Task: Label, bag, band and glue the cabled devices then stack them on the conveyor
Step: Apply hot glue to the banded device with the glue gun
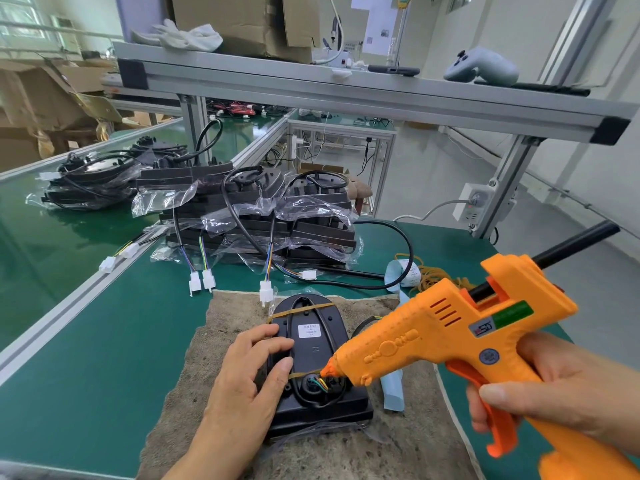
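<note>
Under my left hand [256, 368], the device [318, 355] lay back-up on a coarse brown towel [398, 445]. My fingers were curled over its left edge and my thumb pressed on the shell, pinning it. My right hand [540, 393] was clenched round the handle of the orange glue gun [450, 337], one finger on the trigger. The nozzle [327, 370] sat at the coloured wires [317, 382], just beyond my left thumb, where the cable enters the housing. Whether it touched them could not be determined.

Findings: the shell was black moulded plastic, smooth, rounded at the far end and squared at the near end. It appeared rigid and, in my judgement, fairly light. Two tan rubber bands [301, 310] crossed it and held the looped cable flat. A white label [309, 330] sat ahead of my fingertips. Clear film [329, 427] lay crumpled at the near end and would likely be slippery.

Recommendation: take hold by the shell's side edges, clear of the wire root and any fresh glue.

Well beyond both hands stood the bagged stacks [277, 216].
</note>
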`<act>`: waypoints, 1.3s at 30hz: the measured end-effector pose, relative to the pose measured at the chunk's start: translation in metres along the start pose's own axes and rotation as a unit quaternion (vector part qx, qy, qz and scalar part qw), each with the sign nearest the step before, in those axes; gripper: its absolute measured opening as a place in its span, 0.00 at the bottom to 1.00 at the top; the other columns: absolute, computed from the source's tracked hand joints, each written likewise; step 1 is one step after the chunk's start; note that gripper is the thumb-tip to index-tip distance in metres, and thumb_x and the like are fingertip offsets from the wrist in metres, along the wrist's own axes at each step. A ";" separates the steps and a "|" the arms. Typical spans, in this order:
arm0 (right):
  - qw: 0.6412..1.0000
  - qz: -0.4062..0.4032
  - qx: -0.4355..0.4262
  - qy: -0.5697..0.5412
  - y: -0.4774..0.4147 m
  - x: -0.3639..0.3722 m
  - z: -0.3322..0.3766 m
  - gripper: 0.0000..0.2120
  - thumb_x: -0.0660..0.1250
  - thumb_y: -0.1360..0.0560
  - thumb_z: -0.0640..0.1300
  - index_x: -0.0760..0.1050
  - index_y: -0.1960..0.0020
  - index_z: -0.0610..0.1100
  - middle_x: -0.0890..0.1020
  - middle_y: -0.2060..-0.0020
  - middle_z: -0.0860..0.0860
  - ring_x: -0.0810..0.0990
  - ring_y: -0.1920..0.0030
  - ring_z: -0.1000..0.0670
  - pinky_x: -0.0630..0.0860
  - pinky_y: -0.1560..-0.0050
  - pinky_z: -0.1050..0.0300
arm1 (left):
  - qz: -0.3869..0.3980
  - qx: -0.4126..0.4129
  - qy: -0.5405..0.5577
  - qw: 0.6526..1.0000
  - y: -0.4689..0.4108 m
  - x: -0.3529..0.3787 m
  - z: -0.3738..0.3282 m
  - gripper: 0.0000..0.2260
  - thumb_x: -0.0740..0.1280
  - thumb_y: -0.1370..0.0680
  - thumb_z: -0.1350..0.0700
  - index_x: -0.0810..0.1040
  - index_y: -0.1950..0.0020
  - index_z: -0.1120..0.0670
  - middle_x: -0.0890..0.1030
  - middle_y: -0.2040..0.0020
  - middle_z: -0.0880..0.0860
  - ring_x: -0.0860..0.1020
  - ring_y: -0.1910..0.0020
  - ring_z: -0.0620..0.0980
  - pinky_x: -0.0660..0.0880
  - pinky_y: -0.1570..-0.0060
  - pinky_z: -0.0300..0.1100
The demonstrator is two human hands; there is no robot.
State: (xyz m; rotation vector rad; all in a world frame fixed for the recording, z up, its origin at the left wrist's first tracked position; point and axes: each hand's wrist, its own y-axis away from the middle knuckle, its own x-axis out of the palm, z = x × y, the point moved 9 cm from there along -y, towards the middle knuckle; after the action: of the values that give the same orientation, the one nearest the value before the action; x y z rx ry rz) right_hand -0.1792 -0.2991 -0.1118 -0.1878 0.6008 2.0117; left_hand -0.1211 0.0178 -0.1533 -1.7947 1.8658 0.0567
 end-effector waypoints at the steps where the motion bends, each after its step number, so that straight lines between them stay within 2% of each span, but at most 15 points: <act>1: 1.000 0.002 0.000 -0.004 0.000 0.000 0.000 0.16 0.71 0.22 0.55 0.76 0.39 0.50 0.85 0.49 0.43 0.85 0.47 0.39 0.83 0.49 0.49 | 0.001 -0.001 0.000 1.000 0.000 0.000 0.000 0.13 0.60 0.26 0.40 0.78 0.45 0.37 0.70 0.36 0.33 0.71 0.34 0.42 0.72 0.37 0.54; 9: 1.000 0.001 0.013 0.019 -0.001 0.001 0.003 0.21 0.72 0.25 0.59 0.75 0.37 0.49 0.85 0.48 0.44 0.85 0.47 0.41 0.83 0.49 0.52 | 0.004 -0.003 0.000 1.000 0.000 0.000 -0.001 0.14 0.60 0.27 0.38 0.78 0.45 0.37 0.70 0.36 0.34 0.71 0.34 0.43 0.72 0.36 0.54; 13: 1.000 -0.001 0.013 0.012 0.000 0.001 0.001 0.19 0.72 0.23 0.57 0.75 0.37 0.49 0.85 0.48 0.44 0.85 0.47 0.40 0.83 0.48 0.49 | 0.007 -0.005 -0.001 1.000 0.000 0.000 0.000 0.08 0.64 0.23 0.46 0.78 0.46 0.36 0.71 0.36 0.33 0.70 0.33 0.42 0.71 0.36 0.53; 16: 1.000 0.001 0.007 0.011 0.000 0.001 0.002 0.18 0.71 0.23 0.56 0.76 0.38 0.49 0.85 0.48 0.43 0.85 0.47 0.39 0.82 0.48 0.47 | 0.007 -0.006 -0.006 1.000 0.000 0.000 0.001 0.10 0.66 0.22 0.51 0.78 0.46 0.36 0.71 0.36 0.34 0.70 0.33 0.41 0.71 0.36 0.52; 20: 1.000 0.015 -0.004 -0.018 -0.001 0.005 0.007 0.16 0.72 0.23 0.53 0.75 0.38 0.50 0.84 0.49 0.41 0.84 0.47 0.37 0.82 0.49 0.47 | 0.009 -0.007 -0.005 1.000 0.001 0.000 0.000 0.10 0.66 0.22 0.51 0.77 0.46 0.35 0.71 0.36 0.34 0.70 0.33 0.41 0.71 0.36 0.52; 31: 1.000 0.022 0.008 0.005 0.000 0.005 0.006 0.18 0.71 0.22 0.56 0.73 0.36 0.53 0.84 0.47 0.43 0.84 0.46 0.39 0.82 0.46 0.48 | 0.005 -0.006 -0.006 1.000 0.001 0.000 0.000 0.11 0.67 0.22 0.53 0.78 0.46 0.35 0.71 0.36 0.34 0.70 0.34 0.41 0.71 0.36 0.52; 34: 1.000 0.024 0.010 0.009 0.000 0.004 0.004 0.18 0.70 0.22 0.56 0.73 0.35 0.53 0.84 0.47 0.43 0.84 0.45 0.40 0.82 0.45 0.46 | 0.006 -0.006 -0.007 1.000 0.000 0.000 0.000 0.12 0.67 0.22 0.53 0.77 0.46 0.34 0.71 0.36 0.34 0.71 0.34 0.41 0.71 0.36 0.52; 39: 0.999 0.027 0.014 0.011 0.001 0.005 0.001 0.20 0.71 0.23 0.56 0.72 0.34 0.54 0.85 0.47 0.44 0.84 0.45 0.41 0.82 0.47 0.49 | 0.010 -0.006 -0.008 1.000 0.000 0.001 0.001 0.11 0.65 0.22 0.50 0.76 0.44 0.33 0.70 0.36 0.34 0.70 0.34 0.41 0.72 0.36 0.52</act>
State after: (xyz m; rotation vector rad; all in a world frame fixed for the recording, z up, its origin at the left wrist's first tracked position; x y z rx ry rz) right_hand -0.1826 -0.2955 -0.1124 -0.1787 0.6543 2.0548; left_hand -0.1212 0.0174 -0.1542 -1.7794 1.8755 0.0885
